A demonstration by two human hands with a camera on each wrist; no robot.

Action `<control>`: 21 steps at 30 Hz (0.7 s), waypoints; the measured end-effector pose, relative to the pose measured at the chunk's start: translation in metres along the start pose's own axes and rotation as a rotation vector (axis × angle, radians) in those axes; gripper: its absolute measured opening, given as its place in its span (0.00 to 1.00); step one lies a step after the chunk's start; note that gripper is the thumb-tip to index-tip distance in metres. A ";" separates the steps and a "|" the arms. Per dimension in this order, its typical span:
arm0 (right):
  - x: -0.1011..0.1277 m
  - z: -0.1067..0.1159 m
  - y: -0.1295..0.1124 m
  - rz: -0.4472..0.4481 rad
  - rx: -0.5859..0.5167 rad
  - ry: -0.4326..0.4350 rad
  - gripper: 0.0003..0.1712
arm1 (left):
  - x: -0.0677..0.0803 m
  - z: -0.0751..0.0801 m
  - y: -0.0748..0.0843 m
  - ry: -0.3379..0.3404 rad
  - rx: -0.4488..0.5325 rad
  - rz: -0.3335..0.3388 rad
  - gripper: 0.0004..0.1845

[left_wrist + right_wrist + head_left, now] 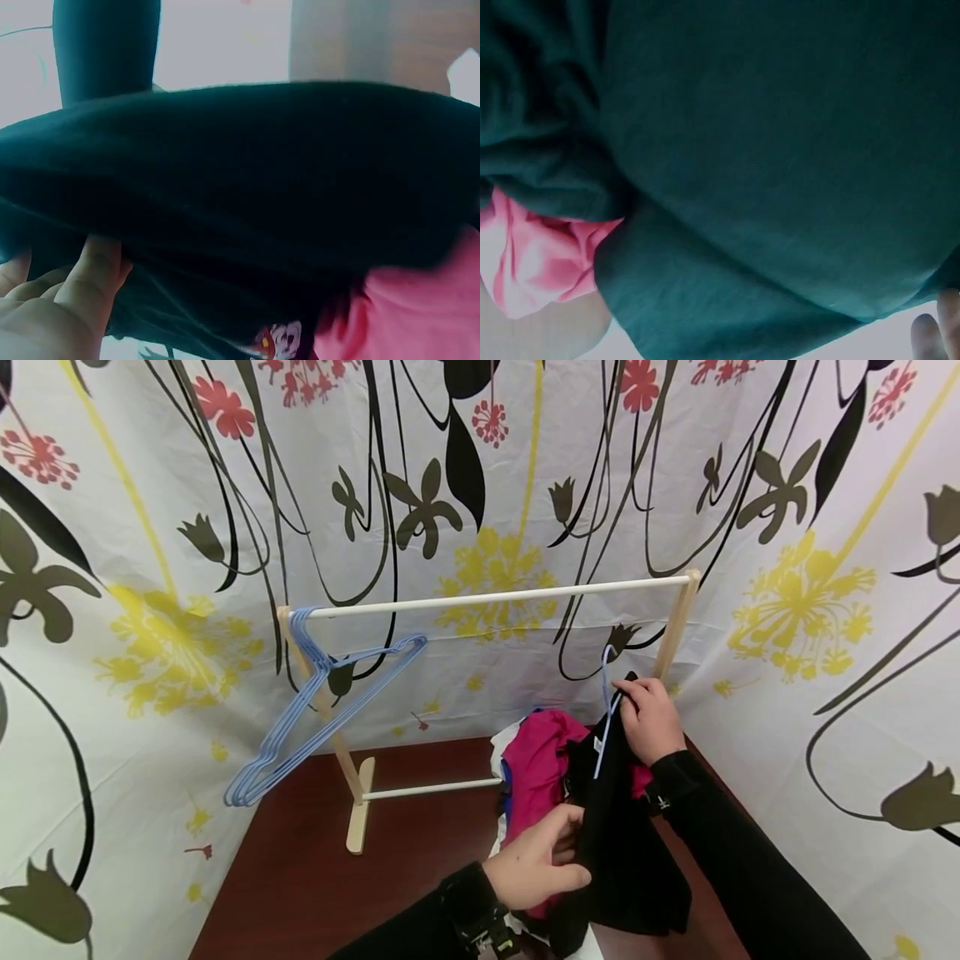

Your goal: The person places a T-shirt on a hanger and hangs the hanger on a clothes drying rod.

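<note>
Black cloth, a dark garment (626, 852), hangs in front of the person at the near right of the scene, threaded with a blue hanger (604, 710) whose hook rises just above it. Of the two hands, the right hand (649, 720) grips the garment's top edge where the hanger wire enters, fingers curled over the fabric; the left hand (536, 864) pinches the lower part of the same garment between thumb and fingers, and the left wrist view shows those fingers (90, 281) tucked under the black fold. Just behind and touching the garment lies a pink garment (536, 764) on a small heap of clothes with white cloth at its edges. No box or basket holds the heap; it rests straight on the dark brown surface (315, 868). Farther left on that surface stands a wooden rack (495, 597) with a pale top bar, and a bunch of blue hangers (315, 702) hangs tilted at the bar's left end, well apart from the hands. White curtain (150, 568) printed with yellow, red and dark flowers closes the space on the left, far and right sides.
</note>
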State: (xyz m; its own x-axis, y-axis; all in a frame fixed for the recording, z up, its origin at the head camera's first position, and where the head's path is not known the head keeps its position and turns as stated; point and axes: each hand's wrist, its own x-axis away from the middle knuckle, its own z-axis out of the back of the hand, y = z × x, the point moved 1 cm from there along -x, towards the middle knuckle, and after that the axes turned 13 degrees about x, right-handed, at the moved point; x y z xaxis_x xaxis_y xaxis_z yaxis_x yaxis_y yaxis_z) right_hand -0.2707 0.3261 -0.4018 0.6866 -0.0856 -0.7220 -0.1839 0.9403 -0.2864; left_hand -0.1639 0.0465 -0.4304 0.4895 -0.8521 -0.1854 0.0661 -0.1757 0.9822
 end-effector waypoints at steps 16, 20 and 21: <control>-0.008 0.035 -0.025 -0.113 -0.125 -0.261 0.39 | -0.039 -0.005 0.028 0.081 -0.007 -0.113 0.29; -0.011 0.041 -0.030 -0.103 -0.127 -0.302 0.43 | -0.049 -0.007 0.032 0.095 -0.005 -0.127 0.30; -0.012 0.043 -0.031 -0.101 -0.132 -0.311 0.44 | -0.051 -0.007 0.033 0.096 -0.007 -0.131 0.30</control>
State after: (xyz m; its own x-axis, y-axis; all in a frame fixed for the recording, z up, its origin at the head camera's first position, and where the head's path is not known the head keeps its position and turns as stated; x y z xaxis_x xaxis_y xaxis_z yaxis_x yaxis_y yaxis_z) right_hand -0.2433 0.3120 -0.3574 0.8836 -0.0529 -0.4651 -0.1791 0.8797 -0.4405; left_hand -0.1806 0.0880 -0.3879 0.5571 -0.7711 -0.3082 0.1403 -0.2784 0.9502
